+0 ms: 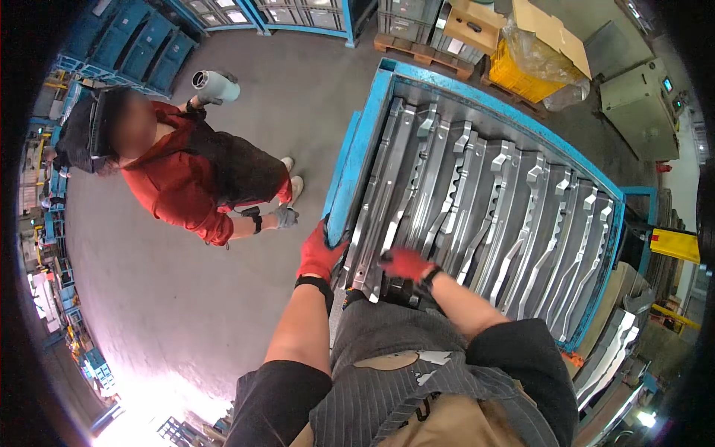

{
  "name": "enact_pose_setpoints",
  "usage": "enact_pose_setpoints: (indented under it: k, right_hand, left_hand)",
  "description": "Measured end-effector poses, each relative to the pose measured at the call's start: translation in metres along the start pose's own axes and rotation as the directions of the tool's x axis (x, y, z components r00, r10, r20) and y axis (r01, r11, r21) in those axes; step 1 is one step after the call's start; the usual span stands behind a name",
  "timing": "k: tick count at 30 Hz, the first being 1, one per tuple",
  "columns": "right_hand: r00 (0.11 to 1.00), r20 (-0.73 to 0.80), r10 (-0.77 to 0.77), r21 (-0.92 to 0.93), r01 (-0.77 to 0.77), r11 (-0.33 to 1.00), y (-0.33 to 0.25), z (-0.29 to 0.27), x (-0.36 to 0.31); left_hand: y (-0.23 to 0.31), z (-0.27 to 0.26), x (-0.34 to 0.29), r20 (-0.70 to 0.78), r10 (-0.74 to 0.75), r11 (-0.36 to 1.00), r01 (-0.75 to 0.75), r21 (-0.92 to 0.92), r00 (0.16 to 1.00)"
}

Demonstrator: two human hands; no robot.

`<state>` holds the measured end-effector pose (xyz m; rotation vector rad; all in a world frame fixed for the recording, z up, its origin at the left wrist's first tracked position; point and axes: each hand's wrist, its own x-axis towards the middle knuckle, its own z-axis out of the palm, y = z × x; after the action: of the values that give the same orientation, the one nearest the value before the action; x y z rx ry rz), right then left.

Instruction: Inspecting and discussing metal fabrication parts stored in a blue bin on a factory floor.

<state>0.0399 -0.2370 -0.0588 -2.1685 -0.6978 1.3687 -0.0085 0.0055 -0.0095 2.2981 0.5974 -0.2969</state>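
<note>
Standing at far left, upper corner: blue storage bins (pixel 149 58) in an angled row. Next, one co-worker (pixel 179 179) in a red jacket, dark apron and black cap, the co-worker's raised grey-gloved hand (pixel 214 92) at a pale grey cylinder (pixel 228 88) with a dark open end; the co-worker's lowered grey-gloved hand (pixel 285 217) is near the frame's left side, apart from it. Then the wearer's left hand (pixel 320 255), red glove, black wristband, touching the near end of the left rail of a large blue metal-framed container (pixel 366 149); thumb and fingers lie about the rail end, their underside hidden, so how tightly they close cannot be told. Inside the container: long silver pressed-metal parts (pixel 477 223), ribbed and notched, ranged side by side lengthwise away from the wearer. The leftmost parts reach down between the two hands. The wearer's right hand (pixel 406 264), red glove, black wristband, is over the near ends of the left-hand parts; fingers blurred, their opening and any hold cannot be told. Beyond the far rim, a yellow plastic crate (pixel 521 71) with clear film and cardboard. Lower right, outside the container, further silver metal pieces (pixel 611 361). Far right, a grey-green cabinet (pixel 637 112) and a yellow block (pixel 674 245).
</note>
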Motion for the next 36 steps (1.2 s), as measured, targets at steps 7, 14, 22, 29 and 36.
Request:
enact_pose_setpoints:
  k: [7, 14, 22, 29, 36]
  right_hand:
    - [0.999, 0.020, 0.037, 0.013, -0.037, 0.999, 0.059, 0.093, -0.071]
    - [0.952, -0.101, 0.289, 0.132, -0.275, 0.952, 0.056, 0.053, -0.012]
    - [0.975, 0.055, 0.215, 0.095, -0.220, 0.971, 0.058, 0.048, 0.005]
    - [0.977, 0.136, 0.161, 0.332, -0.198, 0.922, 0.058, 0.073, -0.024]
    - [0.988, -0.001, 0.155, 0.238, -0.151, 0.960, 0.129, 0.118, 0.011]
  left_hand:
    - [0.001, 0.003, 0.000, 0.002, 0.047, 0.996, -0.046, -0.075, 0.999]
    - [0.010, -0.004, 0.002, 0.005, 0.068, 0.991, -0.067, -0.115, 0.998]
    - [-0.007, 0.004, 0.002, -0.031, 0.049, 0.999, -0.048, 0.015, 0.998]
    - [0.003, -0.004, -0.003, 0.020, -0.090, 0.996, 0.089, 0.020, 0.996]
    - [-0.015, 0.023, 0.011, -0.079, 0.092, 0.984, -0.079, 0.158, 0.993]
